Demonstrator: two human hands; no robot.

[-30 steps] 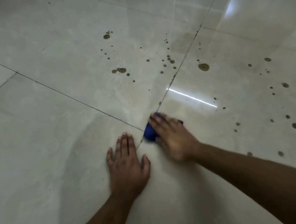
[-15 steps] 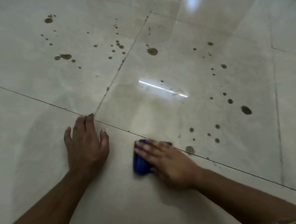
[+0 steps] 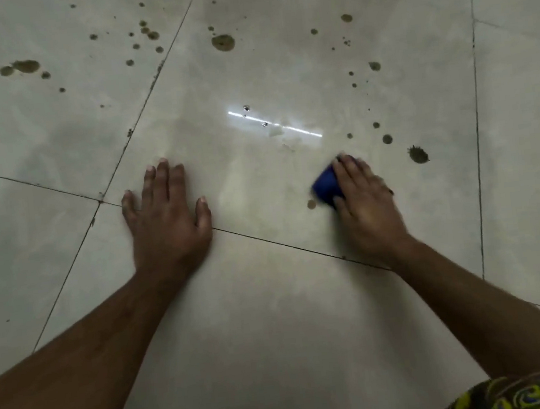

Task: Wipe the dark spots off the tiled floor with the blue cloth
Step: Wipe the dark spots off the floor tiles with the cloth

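No writing or brand is showing anywhere on the glossy pale grey tiled floor (image 3: pixel 272 304). The right hand (image 3: pixel 367 207) is pressing a small bunched blue cloth (image 3: pixel 326 185) flat against the tile, the cloth peeking out from under its extended, close-set fingers (image 3: pixel 352 175) on the thumb side, just beside a small brown spot (image 3: pixel 311 204). The left hand (image 3: pixel 166 215) is resting palm-down on the floor with fingers straight and slightly apart, while scattered dark brown spots (image 3: pixel 223 42) are lying farther out.
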